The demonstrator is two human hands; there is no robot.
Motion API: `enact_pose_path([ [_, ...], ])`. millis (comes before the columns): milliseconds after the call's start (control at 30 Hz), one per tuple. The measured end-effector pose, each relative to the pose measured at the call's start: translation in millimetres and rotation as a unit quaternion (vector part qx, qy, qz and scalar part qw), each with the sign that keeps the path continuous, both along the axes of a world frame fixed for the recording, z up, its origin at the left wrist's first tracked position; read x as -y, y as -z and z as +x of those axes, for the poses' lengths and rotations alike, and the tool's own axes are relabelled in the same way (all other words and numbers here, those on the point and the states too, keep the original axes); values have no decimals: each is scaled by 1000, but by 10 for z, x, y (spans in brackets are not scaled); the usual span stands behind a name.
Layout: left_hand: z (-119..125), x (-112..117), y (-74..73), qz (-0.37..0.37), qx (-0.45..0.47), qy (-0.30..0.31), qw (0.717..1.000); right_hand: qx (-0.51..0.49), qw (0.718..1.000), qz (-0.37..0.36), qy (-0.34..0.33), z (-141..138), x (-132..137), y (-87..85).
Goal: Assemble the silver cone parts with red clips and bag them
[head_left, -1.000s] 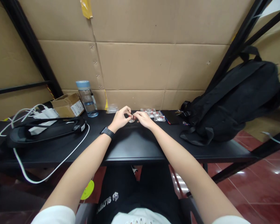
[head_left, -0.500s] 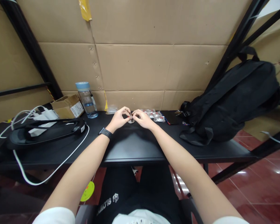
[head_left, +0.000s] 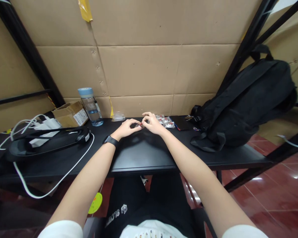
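Both hands meet over the far middle of the black table. Between the fingertips is a small red-and-silver item (head_left: 139,125), mostly hidden and too small to name. My left hand (head_left: 127,128), with a dark watch (head_left: 111,140) on its wrist, holds the item's left side between thumb and fingers. My right hand (head_left: 152,124) pinches at its right side, with the other fingers curled above. Just beyond my right hand lie several small clear packets (head_left: 168,123) with red and silver contents.
A black backpack (head_left: 248,102) leans at the right, near a dark phone (head_left: 182,124). Leftward stand a water bottle (head_left: 91,107), a cardboard box (head_left: 71,114), a black strap-like device (head_left: 49,140) and white cables (head_left: 22,127). A clear plastic piece (head_left: 118,116) lies near the cardboard wall (head_left: 139,69).
My right hand has lifted its fingers and turned slightly. My left hand has flattened, its thumb now stretched toward the small item. The view has shifted slightly.
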State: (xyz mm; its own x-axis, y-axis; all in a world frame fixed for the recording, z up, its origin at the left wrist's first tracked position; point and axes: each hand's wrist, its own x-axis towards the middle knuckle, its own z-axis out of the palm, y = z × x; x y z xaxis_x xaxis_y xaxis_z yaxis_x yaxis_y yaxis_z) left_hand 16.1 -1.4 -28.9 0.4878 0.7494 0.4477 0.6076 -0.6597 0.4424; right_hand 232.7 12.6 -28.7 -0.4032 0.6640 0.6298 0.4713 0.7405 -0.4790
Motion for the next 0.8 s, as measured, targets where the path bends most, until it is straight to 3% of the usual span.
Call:
enact_pose_path([
  [100, -69, -72, 54, -31, -4, -56, 998, 44, 999, 6, 14, 55, 16, -37],
  [200, -115, -123, 113, -32, -66, -153, 986, 95, 995, 10, 27, 128, 37, -77],
  [267, -111, -130, 150, -21, -105, -182, 978, 127, 992, 10, 17, 180, 49, -96],
  [567, 56, -68, 223, 5, -204, -155, 967, 191, 978, -17, -78, 256, 52, -120],
  [800, 105, -56, 236, 9, -189, -157, 969, 104, 994, 14, 2, 265, -18, -142],
])
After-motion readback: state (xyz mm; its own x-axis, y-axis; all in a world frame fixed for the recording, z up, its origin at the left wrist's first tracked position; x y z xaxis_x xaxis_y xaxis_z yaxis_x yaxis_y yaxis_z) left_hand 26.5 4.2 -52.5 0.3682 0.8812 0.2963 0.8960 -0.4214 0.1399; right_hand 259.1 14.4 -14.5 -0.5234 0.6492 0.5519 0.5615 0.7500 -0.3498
